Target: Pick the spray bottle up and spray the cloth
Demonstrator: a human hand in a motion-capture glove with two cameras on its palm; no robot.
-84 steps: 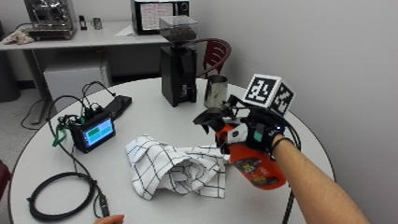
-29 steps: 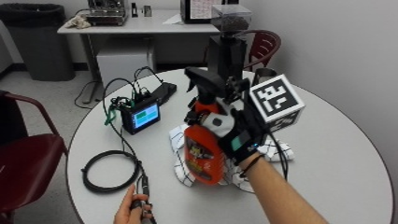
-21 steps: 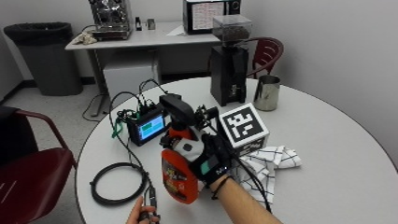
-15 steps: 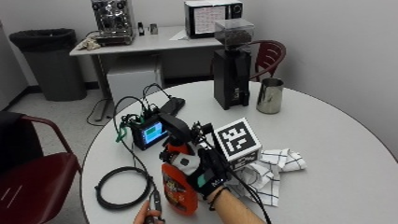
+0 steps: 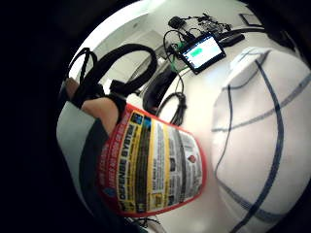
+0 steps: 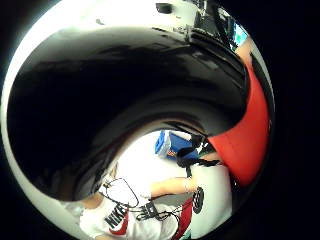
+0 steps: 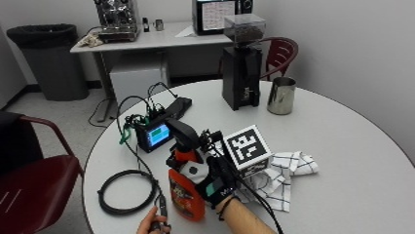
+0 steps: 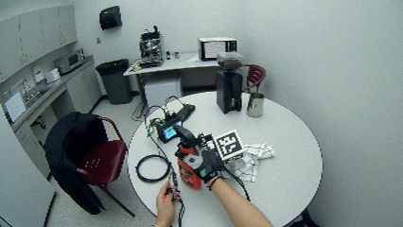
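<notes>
Now the spray bottle (image 7: 185, 192) stands left of the cloth (image 7: 285, 173).

An office break room, it appears: an espresso machine (image 7: 117, 19) and microwave (image 7: 214, 15) on a side desk (image 7: 149, 41), a coffee grinder (image 7: 242, 61) on the round desk (image 7: 363, 161), cabinets (image 8: 38, 28) along one wall, a bin (image 7: 48, 61).

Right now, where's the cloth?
In the outside view the checked cloth lies crumpled on the round table, just beyond the gloved right hand, which grips the spray bottle.
</notes>
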